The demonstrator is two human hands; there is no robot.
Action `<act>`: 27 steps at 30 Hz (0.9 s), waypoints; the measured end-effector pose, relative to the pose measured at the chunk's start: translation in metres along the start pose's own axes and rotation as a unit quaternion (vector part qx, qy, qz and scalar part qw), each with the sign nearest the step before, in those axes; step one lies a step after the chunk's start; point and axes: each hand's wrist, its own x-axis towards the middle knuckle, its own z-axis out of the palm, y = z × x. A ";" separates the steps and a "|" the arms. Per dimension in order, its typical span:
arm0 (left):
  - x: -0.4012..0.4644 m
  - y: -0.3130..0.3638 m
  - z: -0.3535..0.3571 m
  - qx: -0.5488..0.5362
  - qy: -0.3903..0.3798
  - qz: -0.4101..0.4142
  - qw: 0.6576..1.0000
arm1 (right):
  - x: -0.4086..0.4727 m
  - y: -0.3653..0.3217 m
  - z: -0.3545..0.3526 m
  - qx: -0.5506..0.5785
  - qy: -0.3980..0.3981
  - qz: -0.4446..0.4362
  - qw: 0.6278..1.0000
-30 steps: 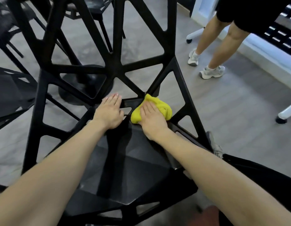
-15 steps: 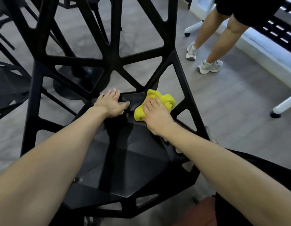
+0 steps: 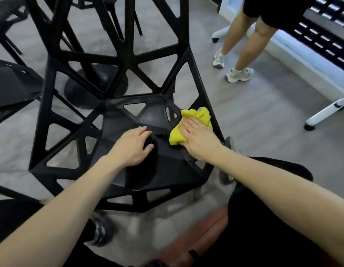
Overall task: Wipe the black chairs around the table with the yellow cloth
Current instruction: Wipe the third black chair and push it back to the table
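Yellow cloth bunched at seat's right rear edge of black chair. R hand presses it flat, fingers straight. L hand rests on seat centre, fingers relaxed, holding nothing.

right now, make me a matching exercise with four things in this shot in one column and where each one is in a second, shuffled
Things:
1. left hand
2. right hand
3. yellow cloth
4. white sneakers

Places:
A. on the grey floor, right of the black chair
B. bunched at the seat's right edge
C. pressing flat on the cloth
D. resting on the middle of the seat

Pairs: 1-D, 2-C, 3-B, 4-A
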 end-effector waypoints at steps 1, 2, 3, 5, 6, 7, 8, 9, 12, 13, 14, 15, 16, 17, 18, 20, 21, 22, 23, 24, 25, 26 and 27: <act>-0.008 0.006 0.002 -0.002 0.004 0.009 1.000 | -0.024 0.006 -0.001 0.008 0.030 -0.019 0.999; -0.017 0.012 0.004 -0.001 0.006 0.020 1.000 | -0.046 0.012 -0.001 0.014 0.054 -0.030 0.998; -0.026 0.018 0.006 0.008 0.007 0.032 0.999 | -0.061 0.017 -0.001 0.016 0.066 -0.038 0.997; -0.044 0.026 0.010 0.041 0.013 0.047 0.998 | -0.065 0.022 0.004 0.021 0.090 -0.032 0.995; -0.054 0.026 0.012 0.054 0.017 0.051 0.997 | -0.064 0.020 0.004 0.027 0.087 -0.022 0.996; -0.065 0.025 0.012 0.062 0.020 0.052 0.997 | -0.063 0.015 0.006 0.039 0.089 -0.018 0.995; -0.077 0.024 0.011 0.068 0.025 0.051 0.996 | -0.065 0.008 0.006 0.058 0.099 -0.021 0.993; -0.089 0.023 0.011 0.073 0.030 0.050 0.996 | -0.069 0.000 0.007 0.079 0.106 -0.033 0.991; -0.115 0.029 0.018 0.097 0.039 0.056 0.993 | -0.088 -0.012 0.007 0.085 0.114 -0.090 0.986; -0.119 0.033 0.021 0.115 0.045 0.062 0.990 | -0.089 -0.011 0.004 0.091 0.121 -0.105 0.983; -0.121 0.036 0.024 0.131 0.057 0.065 0.988 | -0.089 -0.009 -0.002 0.117 0.130 -0.108 0.979; -0.122 0.039 0.025 0.139 0.073 0.061 0.986 | -0.090 -0.007 -0.010 0.160 0.148 -0.099 0.971; -0.122 0.040 0.025 0.140 0.091 0.051 0.985 | -0.091 -0.004 -0.021 0.211 0.170 -0.071 0.960; -0.122 0.042 0.025 0.139 0.104 0.036 0.984 | -0.092 0.000 -0.034 0.258 0.194 -0.034 0.946; -0.122 0.043 0.025 0.137 0.113 0.021 0.984 | -0.094 0.004 -0.045 0.286 0.220 0.006 0.933; -0.122 0.045 0.025 0.134 0.125 -0.005 0.983 | -0.098 0.002 -0.063 0.290 0.259 0.052 0.920; -0.120 0.047 0.025 0.134 0.131 -0.021 0.982 | -0.099 -0.002 -0.061 0.280 0.264 0.056 0.921; -0.116 0.048 0.025 0.135 0.136 -0.037 0.981 | -0.099 -0.006 -0.051 0.253 0.252 0.058 0.932; -0.111 0.049 0.024 0.133 0.140 -0.051 0.980 | -0.097 -0.009 -0.032 0.210 0.217 0.072 0.951; -0.106 0.049 0.023 0.130 0.140 -0.061 0.980 | -0.095 -0.014 -0.008 0.158 0.170 0.092 0.968; -0.101 0.050 0.022 0.130 0.140 -0.068 0.979 | -0.093 -0.019 0.012 0.110 0.132 0.113 0.979; -0.097 0.051 0.022 0.134 0.140 -0.075 0.978 | -0.087 -0.024 0.028 0.088 0.118 0.132 0.980; -0.092 0.051 0.022 0.142 0.140 -0.081 0.977 | -0.081 -0.037 0.035 0.099 0.127 0.155 0.975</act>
